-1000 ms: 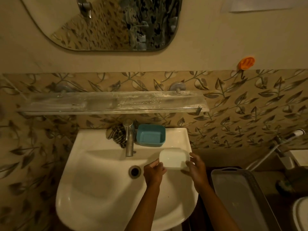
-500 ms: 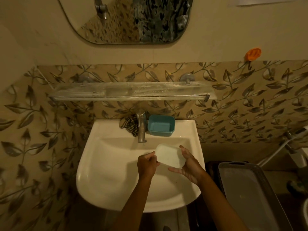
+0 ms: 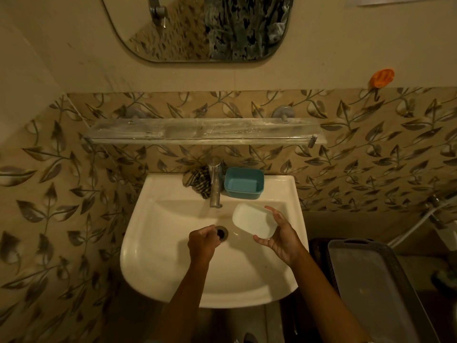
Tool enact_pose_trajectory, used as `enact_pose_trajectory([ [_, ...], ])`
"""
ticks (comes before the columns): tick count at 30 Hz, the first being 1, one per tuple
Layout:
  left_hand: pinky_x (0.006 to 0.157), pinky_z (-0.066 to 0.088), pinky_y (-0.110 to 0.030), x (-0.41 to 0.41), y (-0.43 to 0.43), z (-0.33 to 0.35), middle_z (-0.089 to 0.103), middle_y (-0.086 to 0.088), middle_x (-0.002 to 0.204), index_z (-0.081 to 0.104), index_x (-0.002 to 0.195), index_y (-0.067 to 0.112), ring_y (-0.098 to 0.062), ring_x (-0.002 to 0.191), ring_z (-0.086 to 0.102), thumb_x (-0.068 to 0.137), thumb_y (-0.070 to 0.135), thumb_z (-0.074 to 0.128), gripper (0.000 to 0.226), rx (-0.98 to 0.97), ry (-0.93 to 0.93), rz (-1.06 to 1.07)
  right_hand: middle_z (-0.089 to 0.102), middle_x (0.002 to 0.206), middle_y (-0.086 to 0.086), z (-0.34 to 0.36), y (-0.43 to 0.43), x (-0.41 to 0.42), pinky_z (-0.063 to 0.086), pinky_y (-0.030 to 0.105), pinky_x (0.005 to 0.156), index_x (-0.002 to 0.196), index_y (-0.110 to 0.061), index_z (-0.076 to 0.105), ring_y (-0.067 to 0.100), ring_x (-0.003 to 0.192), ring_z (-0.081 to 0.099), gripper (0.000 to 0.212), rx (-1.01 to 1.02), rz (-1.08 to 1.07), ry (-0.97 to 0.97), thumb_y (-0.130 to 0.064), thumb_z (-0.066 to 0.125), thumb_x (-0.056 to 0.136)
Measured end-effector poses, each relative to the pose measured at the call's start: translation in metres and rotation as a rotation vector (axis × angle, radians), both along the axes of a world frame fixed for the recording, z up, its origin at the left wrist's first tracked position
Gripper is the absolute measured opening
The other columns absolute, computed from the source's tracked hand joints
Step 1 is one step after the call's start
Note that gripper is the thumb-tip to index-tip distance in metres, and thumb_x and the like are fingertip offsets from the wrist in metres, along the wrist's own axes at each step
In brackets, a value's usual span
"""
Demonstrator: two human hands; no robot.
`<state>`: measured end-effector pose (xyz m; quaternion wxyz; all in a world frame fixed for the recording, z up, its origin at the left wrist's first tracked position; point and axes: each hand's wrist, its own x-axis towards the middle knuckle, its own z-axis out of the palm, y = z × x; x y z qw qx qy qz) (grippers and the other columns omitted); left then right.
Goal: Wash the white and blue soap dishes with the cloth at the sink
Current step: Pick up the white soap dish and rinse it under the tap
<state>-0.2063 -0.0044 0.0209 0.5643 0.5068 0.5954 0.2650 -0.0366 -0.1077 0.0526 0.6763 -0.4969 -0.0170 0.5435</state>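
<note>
White soap dish (image 3: 253, 222) tilted over sink (image 3: 173, 268), gripped by right hand (image 3: 282, 237) with fingers (image 3: 271, 210) curled round its edge, likely for draining into it. Left hand (image 3: 202, 241) loosely fisted above drain (image 3: 222, 232), holding nothing visible. Blue soap dish (image 3: 243, 183) and cloth (image 3: 197, 180) parked on back ledge beside tap (image 3: 215, 186), within reach.

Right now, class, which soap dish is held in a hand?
The white soap dish, gripped by the right hand over the sink; the blue soap dish sits untouched on its back ledge.
</note>
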Motion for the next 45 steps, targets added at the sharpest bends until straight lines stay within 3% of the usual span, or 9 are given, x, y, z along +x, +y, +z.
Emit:
enact_pose_trajectory([
  [2,0.082,0.057,-0.047,-0.014,0.001,-0.004,0.069,-0.018,0.087,0.076,0.09,0.013,-0.033,0.08,0.067,0.084,0.005,0.065,0.015,-0.011,-0.007,0.026,0.048,0.12,0.007,0.002,0.003,0.001,0.057,0.051,0.072,0.12,-0.02,0.053,0.031,0.111,0.05,0.024,-0.023,-0.005,-0.127,-0.028,0.04,0.101],
  [4,0.073,0.058,-0.041,-0.027,0.004,-0.01,0.068,-0.021,0.09,0.064,0.112,-0.005,-0.035,0.082,0.066,0.085,0.001,0.062,0.027,-0.037,0.008,0.063,0.048,0.121,0.006,0.004,0.005,0.001,0.057,0.048,0.071,0.12,-0.02,0.053,0.029,0.111,0.049,0.024,-0.038,0.006,-0.281,-0.027,0.041,0.101],
  [7,0.06,0.056,-0.032,-0.044,0.003,-0.012,0.066,-0.016,0.083,0.062,0.112,-0.004,-0.032,0.078,0.065,0.085,0.001,0.062,0.028,-0.044,0.042,0.082,0.048,0.124,0.005,0.006,0.007,0.001,0.059,0.046,0.067,0.122,-0.02,0.056,0.028,0.113,0.048,0.025,-0.034,0.001,-0.435,-0.023,0.043,0.1],
  [18,0.06,0.056,-0.032,-0.062,-0.003,-0.02,0.068,-0.015,0.083,0.064,0.109,-0.002,-0.03,0.079,0.067,0.087,0.003,0.057,0.023,-0.04,0.097,0.101,0.047,0.133,0.011,0.035,0.019,0.005,0.06,0.046,0.067,0.121,-0.025,0.059,0.033,0.114,0.051,0.026,0.061,0.053,-0.633,-0.028,0.05,0.097],
  [26,0.056,0.054,-0.029,-0.061,-0.008,-0.022,0.067,-0.011,0.081,0.064,0.107,-0.003,-0.027,0.077,0.066,0.089,0.003,0.056,0.021,-0.04,0.102,0.076,0.05,0.122,-0.007,0.064,0.017,0.007,0.06,0.04,0.065,0.118,-0.029,0.06,0.026,0.109,0.053,0.025,0.148,0.06,-0.751,-0.019,0.045,0.1],
  [29,0.057,0.054,-0.029,-0.06,-0.009,-0.023,0.067,-0.012,0.081,0.064,0.107,-0.003,-0.026,0.076,0.066,0.089,0.003,0.056,0.021,-0.041,0.094,0.073,0.052,0.121,-0.014,0.073,0.016,0.006,0.06,0.038,0.066,0.117,-0.031,0.06,0.02,0.105,0.056,0.027,0.156,0.072,-0.807,-0.016,0.045,0.1],
  [35,0.059,0.056,-0.029,-0.058,-0.01,-0.023,0.067,-0.015,0.087,0.064,0.107,-0.005,-0.029,0.078,0.066,0.09,0.003,0.055,0.02,-0.03,0.075,0.074,0.052,0.116,-0.022,0.087,0.014,0.005,0.059,0.029,0.065,0.122,-0.029,0.056,-0.01,0.096,0.058,0.029,0.198,0.104,-0.973,-0.014,0.046,0.099],
  [40,0.06,0.057,-0.031,-0.057,-0.011,-0.022,0.067,-0.017,0.086,0.064,0.106,-0.004,-0.03,0.079,0.066,0.089,0.001,0.055,0.02,-0.042,0.05,0.076,0.051,0.117,-0.023,0.099,0.013,0.003,0.055,0.018,0.063,0.125,-0.027,0.055,-0.012,0.098,0.056,0.029,0.263,0.135,-1.069,-0.016,0.046,0.099],
  [45,0.061,0.057,-0.032,-0.057,-0.011,-0.023,0.067,-0.016,0.085,0.063,0.108,-0.005,-0.032,0.082,0.066,0.089,0.0,0.054,0.021,-0.058,0.046,0.08,0.05,0.12,-0.024,0.108,0.012,0.002,0.055,0.02,0.066,0.128,-0.025,0.055,-0.009,0.103,0.056,0.033,0.316,0.132,-1.109,-0.023,0.046,0.096],
])
